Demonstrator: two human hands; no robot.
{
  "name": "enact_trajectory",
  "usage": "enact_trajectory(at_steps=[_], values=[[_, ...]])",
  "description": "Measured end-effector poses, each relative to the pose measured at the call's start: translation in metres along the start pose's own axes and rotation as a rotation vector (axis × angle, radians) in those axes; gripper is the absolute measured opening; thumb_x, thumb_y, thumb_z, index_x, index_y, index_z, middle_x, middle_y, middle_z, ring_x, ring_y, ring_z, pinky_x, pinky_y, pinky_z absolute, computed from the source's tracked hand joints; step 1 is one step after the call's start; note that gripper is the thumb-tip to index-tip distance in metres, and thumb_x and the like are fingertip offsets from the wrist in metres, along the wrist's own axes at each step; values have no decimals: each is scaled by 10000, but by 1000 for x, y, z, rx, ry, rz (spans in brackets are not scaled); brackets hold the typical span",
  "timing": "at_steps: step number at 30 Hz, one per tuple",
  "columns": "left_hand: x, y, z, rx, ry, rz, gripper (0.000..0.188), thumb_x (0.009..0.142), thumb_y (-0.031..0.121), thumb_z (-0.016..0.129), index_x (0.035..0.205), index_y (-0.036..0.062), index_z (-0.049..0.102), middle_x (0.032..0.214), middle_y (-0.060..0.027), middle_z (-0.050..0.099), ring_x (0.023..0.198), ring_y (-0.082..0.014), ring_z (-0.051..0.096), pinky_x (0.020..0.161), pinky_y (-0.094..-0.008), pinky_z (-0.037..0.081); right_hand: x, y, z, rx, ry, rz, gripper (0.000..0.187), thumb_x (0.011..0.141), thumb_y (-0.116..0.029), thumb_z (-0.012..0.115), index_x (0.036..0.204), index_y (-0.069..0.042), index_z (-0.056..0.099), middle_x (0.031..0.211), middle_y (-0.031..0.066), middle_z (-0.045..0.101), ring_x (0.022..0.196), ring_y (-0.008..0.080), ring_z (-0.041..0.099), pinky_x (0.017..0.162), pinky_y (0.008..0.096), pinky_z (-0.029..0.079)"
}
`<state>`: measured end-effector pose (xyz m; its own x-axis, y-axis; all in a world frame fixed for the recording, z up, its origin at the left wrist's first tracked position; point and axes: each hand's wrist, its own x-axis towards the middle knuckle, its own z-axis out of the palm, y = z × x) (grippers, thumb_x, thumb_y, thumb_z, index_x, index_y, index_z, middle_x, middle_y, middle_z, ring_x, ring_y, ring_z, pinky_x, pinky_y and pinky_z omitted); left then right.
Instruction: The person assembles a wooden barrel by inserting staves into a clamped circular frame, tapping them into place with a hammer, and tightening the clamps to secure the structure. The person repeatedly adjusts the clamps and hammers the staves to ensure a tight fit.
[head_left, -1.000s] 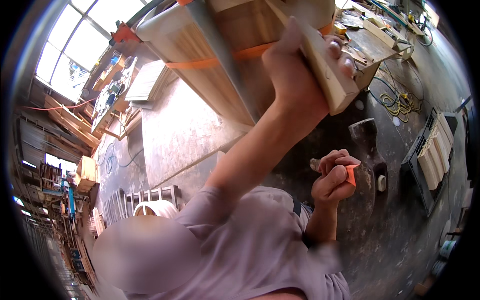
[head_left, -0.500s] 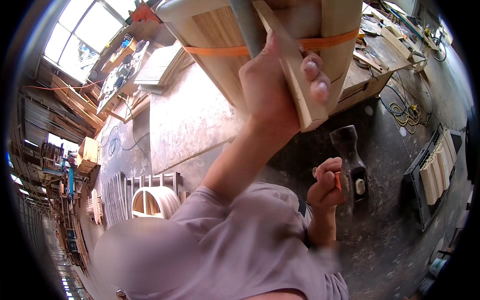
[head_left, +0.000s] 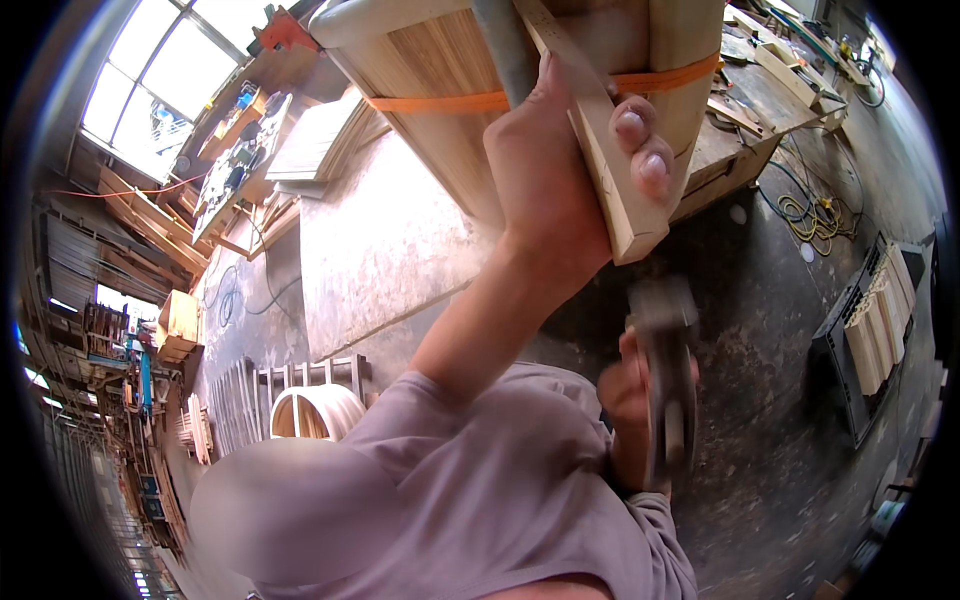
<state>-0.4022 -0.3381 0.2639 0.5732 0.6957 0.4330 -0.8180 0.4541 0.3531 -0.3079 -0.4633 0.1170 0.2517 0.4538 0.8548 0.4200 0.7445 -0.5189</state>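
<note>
My left hand (head_left: 545,165) is closed around a squared wooden block (head_left: 625,215), thumb on one side and fingertips curled over the other. The block stands lengthwise against a large wooden case (head_left: 430,60) with rounded edges. An orange strap (head_left: 440,103) runs around the case, passing behind my left hand, and a grey bar (head_left: 500,45) lies next to the block. Below the block's near end, my right hand (head_left: 625,385) grips a hammer, whose dark metal head (head_left: 668,360) is raised toward me and blurred. The head hides most of the handle and some fingers.
A cluttered workbench (head_left: 745,150) stands beyond the case at right. Coiled yellow cable (head_left: 815,220) lies on the floor. Stacked wood strips (head_left: 880,320) rest on a black crate at far right. A pale board (head_left: 390,230) and an arched wooden frame (head_left: 320,410) are at left.
The hammer in my right hand has swung slightly left and down, away from the block's end. My left hand and the block have barely shifted.
</note>
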Motion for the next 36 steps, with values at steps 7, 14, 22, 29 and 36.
enact_trajectory(at_steps=[7, 14, 22, 29, 36], values=[[1, 5, 0, -41, 25, -17, 442, 1035, 418, 409, 1048, 5, 565, 808, -32, 561, 643, -219, 595, 635, -378, 453, 5, -10, -8, -109, -129, 183, 127, 942, -65, 507, 862, -19, 594, 765, 92, 592, 639, 236, 596, 542, 330, 455], [0, -5, -2, 96, 50, -11, 430, 1032, 423, 416, 1035, 24, 577, 800, -41, 569, 636, -223, 603, 590, -388, 454, -1, -3, -7, 12, -13, 141, 247, 1016, -112, 425, 788, -17, 430, 722, 85, 489, 592, 138, 463, 517, 255, 440], [21, -29, 9, -30, 95, -23, 431, 1029, 436, 412, 987, 50, 599, 792, -66, 576, 636, -258, 614, 580, -397, 465, -12, 0, -19, -292, 63, 110, 208, 1010, -115, 408, 830, -15, 378, 673, 79, 444, 546, 117, 364, 476, 244, 379], [19, -30, 9, -15, 98, 27, 435, 1030, 446, 406, 1000, 50, 581, 798, -70, 575, 646, -269, 621, 579, -401, 464, -3, 3, -23, 85, 74, 115, 259, 989, -129, 381, 754, -57, 300, 668, 95, 421, 539, 145, 343, 465, 267, 350], [23, -30, 13, -47, 105, 31, 436, 1031, 448, 400, 996, 52, 577, 800, -73, 575, 646, -278, 622, 576, -405, 468, -6, 24, -23, 246, 111, 52, 249, 1002, -119, 414, 770, -36, 376, 737, 95, 452, 579, 157, 407, 503, 268, 392]])
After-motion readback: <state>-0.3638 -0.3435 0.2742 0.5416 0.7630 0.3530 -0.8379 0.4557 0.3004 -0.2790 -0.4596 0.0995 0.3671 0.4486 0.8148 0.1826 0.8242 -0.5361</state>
